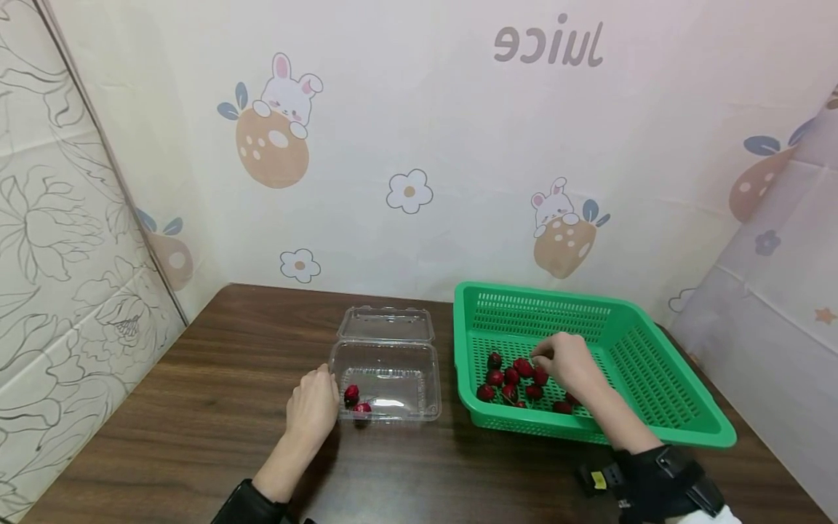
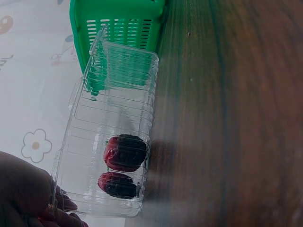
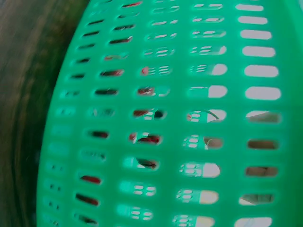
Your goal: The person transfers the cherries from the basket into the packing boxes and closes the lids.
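My left hand [image 1: 313, 402] grips the left rim of a clear plastic clamshell box [image 1: 399, 416], whose lid [image 1: 386, 324] lies folded back. Two dark red cherries [image 2: 125, 152] sit at the box's left end; the left wrist view shows them through its wall. Over on the right, my right hand [image 1: 569, 362] reaches into a green plastic basket [image 1: 537, 421]. Its thumb and fingertips pinch together at the stem of a cherry [image 1: 523, 367]. Several more cherries [image 1: 495, 378] lie on the basket floor. Slots in the basket wall show only parts of the hand in the right wrist view.
Both containers stand on a dark wooden table [image 1: 196, 407]. A pale printed curtain [image 1: 406, 131] hangs behind the table, with another flowered sheet [image 1: 65, 240] at the left. The basket's tall slotted walls surround my right hand. The box stands just left of the basket.
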Demonstrator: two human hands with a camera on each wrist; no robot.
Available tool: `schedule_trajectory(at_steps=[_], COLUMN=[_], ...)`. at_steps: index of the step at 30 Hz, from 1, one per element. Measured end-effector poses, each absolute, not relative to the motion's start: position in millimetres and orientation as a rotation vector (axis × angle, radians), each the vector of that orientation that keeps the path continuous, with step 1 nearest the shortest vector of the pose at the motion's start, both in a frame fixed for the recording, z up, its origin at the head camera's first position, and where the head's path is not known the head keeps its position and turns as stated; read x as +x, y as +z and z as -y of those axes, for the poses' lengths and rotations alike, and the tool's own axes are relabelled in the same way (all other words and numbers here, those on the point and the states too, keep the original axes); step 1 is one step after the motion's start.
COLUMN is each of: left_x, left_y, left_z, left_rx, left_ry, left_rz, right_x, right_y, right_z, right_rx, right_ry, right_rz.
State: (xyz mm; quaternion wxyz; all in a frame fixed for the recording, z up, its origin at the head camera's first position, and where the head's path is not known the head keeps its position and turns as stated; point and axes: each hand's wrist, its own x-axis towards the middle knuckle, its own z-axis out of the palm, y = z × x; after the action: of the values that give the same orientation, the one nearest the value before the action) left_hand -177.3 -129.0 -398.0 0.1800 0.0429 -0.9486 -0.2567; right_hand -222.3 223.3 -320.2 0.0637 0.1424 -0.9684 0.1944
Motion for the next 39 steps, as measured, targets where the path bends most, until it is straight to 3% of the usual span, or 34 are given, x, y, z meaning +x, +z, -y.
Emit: schedule_trajectory(at_steps=[39], left_x=[-177.8], left_y=[-396.9], left_z=[128.6], left_rx=[0.107], left_ry=[-0.740], left_rz=[2.667], right_x=[-161.3], right_y=[-276.1], right_z=[-152.7], right_rx=[0.515], right_ry=[0.649], right_rz=[2.515])
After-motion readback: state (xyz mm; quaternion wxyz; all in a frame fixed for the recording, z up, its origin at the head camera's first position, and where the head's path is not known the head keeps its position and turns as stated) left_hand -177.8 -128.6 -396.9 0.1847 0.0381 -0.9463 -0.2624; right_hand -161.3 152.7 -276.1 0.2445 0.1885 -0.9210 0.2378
